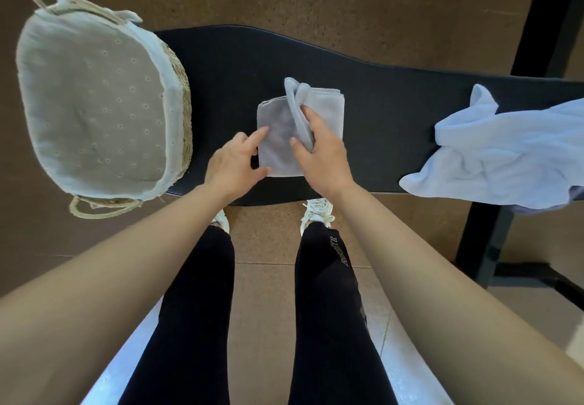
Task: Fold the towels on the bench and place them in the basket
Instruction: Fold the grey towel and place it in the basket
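Observation:
A small grey towel, partly folded into a square, lies in the middle of the black bench. My right hand grips a raised fold of this towel between thumb and fingers. My left hand lies at the towel's near left corner, index finger stretched onto the cloth and thumb at its lower edge. A woven basket with a white eyelet lining stands on the bench's left end; nothing shows inside it. A crumpled light blue towel lies on the bench's right end.
A black metal frame post stands at the right, beside the bench. My legs in black trousers and white shoes stand close to the bench's near edge. Brown floor surrounds the bench.

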A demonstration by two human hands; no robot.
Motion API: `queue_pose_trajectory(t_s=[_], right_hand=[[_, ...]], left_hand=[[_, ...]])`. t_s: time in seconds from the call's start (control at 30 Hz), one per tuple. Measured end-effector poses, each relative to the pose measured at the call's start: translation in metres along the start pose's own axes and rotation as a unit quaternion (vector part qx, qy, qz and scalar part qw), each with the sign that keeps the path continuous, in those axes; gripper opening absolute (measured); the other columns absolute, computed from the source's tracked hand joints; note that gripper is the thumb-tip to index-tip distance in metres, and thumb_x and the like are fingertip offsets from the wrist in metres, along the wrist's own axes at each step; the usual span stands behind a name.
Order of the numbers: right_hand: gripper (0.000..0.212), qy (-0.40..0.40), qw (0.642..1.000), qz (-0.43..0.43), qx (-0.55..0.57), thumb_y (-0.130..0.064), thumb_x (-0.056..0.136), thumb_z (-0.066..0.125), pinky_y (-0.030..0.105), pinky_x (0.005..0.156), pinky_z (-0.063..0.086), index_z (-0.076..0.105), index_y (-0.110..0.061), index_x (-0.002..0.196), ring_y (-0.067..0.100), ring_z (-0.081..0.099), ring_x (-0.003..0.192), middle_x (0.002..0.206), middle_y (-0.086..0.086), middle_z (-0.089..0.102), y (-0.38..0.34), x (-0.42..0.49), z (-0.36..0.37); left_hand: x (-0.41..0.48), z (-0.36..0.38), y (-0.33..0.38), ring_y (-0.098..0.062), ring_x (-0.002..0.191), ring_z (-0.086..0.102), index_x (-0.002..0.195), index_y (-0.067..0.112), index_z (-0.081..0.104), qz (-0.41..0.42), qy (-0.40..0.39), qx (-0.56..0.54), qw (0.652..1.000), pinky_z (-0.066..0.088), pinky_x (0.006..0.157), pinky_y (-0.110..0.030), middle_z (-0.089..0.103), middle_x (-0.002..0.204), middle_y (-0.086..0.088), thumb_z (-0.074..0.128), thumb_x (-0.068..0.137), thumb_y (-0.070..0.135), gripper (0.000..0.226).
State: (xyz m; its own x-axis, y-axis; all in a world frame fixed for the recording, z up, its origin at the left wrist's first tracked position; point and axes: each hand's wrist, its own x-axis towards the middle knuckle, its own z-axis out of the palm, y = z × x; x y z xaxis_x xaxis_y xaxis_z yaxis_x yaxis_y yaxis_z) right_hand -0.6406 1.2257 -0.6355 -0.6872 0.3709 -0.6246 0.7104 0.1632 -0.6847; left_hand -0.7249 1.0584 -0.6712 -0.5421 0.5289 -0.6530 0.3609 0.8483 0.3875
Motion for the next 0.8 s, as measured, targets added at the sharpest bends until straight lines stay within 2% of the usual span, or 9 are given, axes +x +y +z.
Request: queue_pose_trajectory(t_s=[0.13,0.2,0.27,0.33,0.43,0.53,0.6,0.67,0.8], right_hand=[[0.059,-0.033,0.997,-0.021,-0.071,-0.022,0.101,0.06,0.037,0.095,0.058,0.034,-0.027,0.153,0.013,0.06,0.107,0.121,-0.008,0.056,0.002,0.008,0.028],[0.078,-0.089,0.992,-0.007,-0.093,-0.025,0.098,0.065,0.035,0.097,0.054,0.018,-0.026,0.16,0.017,0.06,0.11,0.119,-0.003,0.058,0.002,0.01,0.037],[0.09,-0.121,0.987,-0.002,-0.109,-0.029,0.095,0.067,0.034,0.09,0.055,0.007,-0.029,0.162,0.015,0.062,0.098,0.101,-0.006,0.058,0.004,0.008,0.042],[0.077,-0.098,0.991,0.001,-0.096,-0.026,0.097,0.065,0.035,0.089,0.057,0.021,-0.026,0.16,0.012,0.062,0.091,0.096,-0.004,0.062,0.008,0.005,0.041],[0.052,0.064,0.993,-0.015,-0.102,-0.017,0.095,0.064,0.042,0.092,0.054,0.05,-0.018,0.146,0.017,0.059,0.097,0.118,0.001,0.061,0.02,-0.002,0.031],[0.059,0.207,0.967,0.036,-0.144,-0.022,0.089,0.072,0.036,0.089,0.052,0.048,-0.014,0.142,0.022,0.051,0.108,0.123,0.006,0.047,0.039,-0.011,0.019],[0.072,0.191,0.967,0.11,-0.124,-0.031,0.086,0.077,0.036,0.098,0.047,0.041,-0.014,0.146,0.025,0.046,0.12,0.132,0.008,0.045,0.051,-0.011,0.015],[0.071,0.146,0.973,0.16,-0.082,-0.039,0.084,0.079,0.04,0.103,0.046,0.044,-0.015,0.141,0.026,0.046,0.124,0.132,0.006,0.048,0.058,-0.009,0.014],[0.063,0.122,0.977,0.168,-0.057,-0.045,0.075,0.084,0.048,0.092,0.053,0.047,-0.017,0.118,0.027,0.052,0.113,0.117,0.002,0.052,0.06,-0.003,0.022]], left_hand=[[0.002,0.004,-0.005,-0.008,0.08,0.053,0.157,0.034,0.034,0.005,-0.012,-0.129,0.992,0.044,0.07,-0.024,0.057,0.118,0.006,0.076,0.089,0.024,0.08],[0.0,0.001,-0.011,-0.006,0.077,0.053,0.148,0.032,0.045,-0.023,0.034,-0.147,0.988,0.042,0.068,-0.023,0.06,0.118,0.006,0.072,0.09,0.02,0.066],[-0.005,-0.004,-0.015,-0.009,0.086,0.055,0.138,0.024,0.052,-0.07,0.102,-0.141,0.982,0.044,0.07,-0.026,0.059,0.119,0.001,0.066,0.09,0.011,0.052],[-0.009,-0.007,-0.018,-0.011,0.094,0.056,0.127,0.019,0.057,-0.063,0.157,-0.136,0.976,0.049,0.072,-0.031,0.057,0.117,-0.001,0.062,0.089,0.007,0.041],[-0.008,-0.009,-0.012,-0.014,0.098,0.056,0.12,0.017,0.062,0.033,0.193,-0.106,0.975,0.055,0.075,-0.038,0.058,0.112,-0.003,0.066,0.088,0.01,0.033],[0.0,-0.006,0.005,-0.025,0.103,0.053,0.122,0.016,0.067,0.127,0.21,-0.007,0.969,0.051,0.079,-0.038,0.06,0.116,-0.007,0.075,0.084,0.02,0.039],[0.008,-0.004,0.018,-0.03,0.118,0.049,0.129,0.02,0.064,0.177,0.183,0.071,0.964,0.046,0.09,-0.041,0.057,0.134,-0.007,0.077,0.082,0.03,0.05],[0.02,-0.003,0.025,-0.034,0.134,0.039,0.14,0.025,0.055,0.19,0.129,0.141,0.963,0.037,0.103,-0.047,0.045,0.152,-0.006,0.077,0.081,0.043,0.065],[0.037,-0.006,0.025,-0.036,0.149,0.021,0.154,0.039,0.031,0.131,0.059,0.215,0.966,0.024,0.116,-0.055,0.018,0.167,-0.003,0.071,0.079,0.064,0.088]])
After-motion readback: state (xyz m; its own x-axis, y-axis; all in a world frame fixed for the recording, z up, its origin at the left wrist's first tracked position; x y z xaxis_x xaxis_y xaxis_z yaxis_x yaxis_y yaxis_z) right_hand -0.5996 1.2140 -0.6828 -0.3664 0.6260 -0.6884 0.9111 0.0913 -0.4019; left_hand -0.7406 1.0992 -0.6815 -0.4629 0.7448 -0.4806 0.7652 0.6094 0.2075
